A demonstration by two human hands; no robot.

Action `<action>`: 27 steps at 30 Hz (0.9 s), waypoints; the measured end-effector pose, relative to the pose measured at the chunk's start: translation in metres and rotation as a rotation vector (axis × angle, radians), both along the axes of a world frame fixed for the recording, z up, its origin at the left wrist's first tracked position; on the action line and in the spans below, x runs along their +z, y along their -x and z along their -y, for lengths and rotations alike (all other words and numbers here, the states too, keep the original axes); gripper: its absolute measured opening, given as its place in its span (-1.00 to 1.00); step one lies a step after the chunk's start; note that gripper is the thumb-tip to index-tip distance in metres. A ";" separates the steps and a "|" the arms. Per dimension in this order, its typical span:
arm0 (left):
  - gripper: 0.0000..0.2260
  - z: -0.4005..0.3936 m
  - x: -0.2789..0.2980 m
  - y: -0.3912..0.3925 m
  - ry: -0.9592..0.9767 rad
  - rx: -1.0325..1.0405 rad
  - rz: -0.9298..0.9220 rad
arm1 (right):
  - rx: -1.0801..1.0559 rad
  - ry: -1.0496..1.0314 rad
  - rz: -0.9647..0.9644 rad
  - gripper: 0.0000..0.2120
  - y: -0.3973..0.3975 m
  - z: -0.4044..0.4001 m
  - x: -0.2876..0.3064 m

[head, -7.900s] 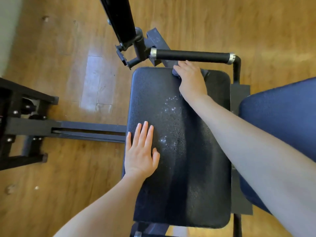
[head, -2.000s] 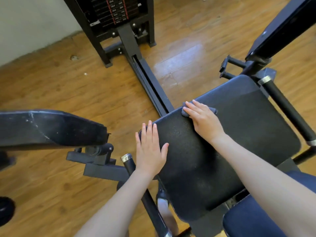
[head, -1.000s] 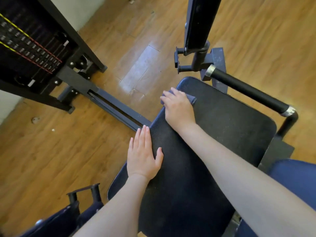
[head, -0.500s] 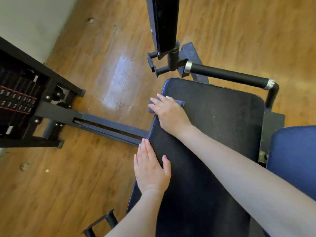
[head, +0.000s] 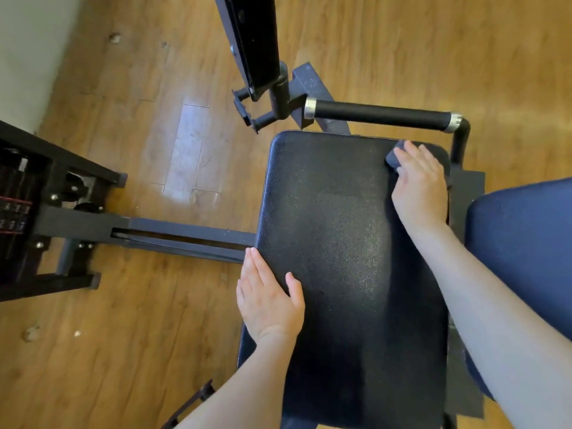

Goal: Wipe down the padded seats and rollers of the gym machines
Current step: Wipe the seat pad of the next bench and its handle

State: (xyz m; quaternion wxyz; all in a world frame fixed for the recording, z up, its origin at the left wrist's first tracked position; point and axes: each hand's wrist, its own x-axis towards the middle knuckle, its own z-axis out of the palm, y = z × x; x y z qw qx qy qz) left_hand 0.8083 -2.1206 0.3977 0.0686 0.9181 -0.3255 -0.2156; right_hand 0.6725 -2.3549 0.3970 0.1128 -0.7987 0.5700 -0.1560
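A black padded seat (head: 340, 243) fills the middle of the head view, its surface faintly speckled. My right hand (head: 419, 184) presses a small dark blue cloth (head: 393, 156) flat onto the seat's far right corner; most of the cloth is hidden under my fingers. Flat on the seat's left edge rests my left hand (head: 267, 297), fingers together, thumb apart, holding nothing. A black foam-covered handle bar (head: 380, 114) runs just beyond the seat's far edge.
A blue padded seat (head: 526, 258) sits at the right. A black upright pad (head: 252, 38) rises beyond the black seat. The machine's base rail (head: 182, 236) runs left to the weight stack frame (head: 18, 212). Wooden floor surrounds it, a pale wall at far left.
My right hand has slid the cloth from the seat's far left corner across to its far right corner. My left hand stays on the left edge.
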 end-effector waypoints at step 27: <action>-0.36 0.003 0.005 0.000 -0.017 0.022 -0.035 | 0.046 -0.014 0.028 -0.65 -0.020 -0.001 -0.001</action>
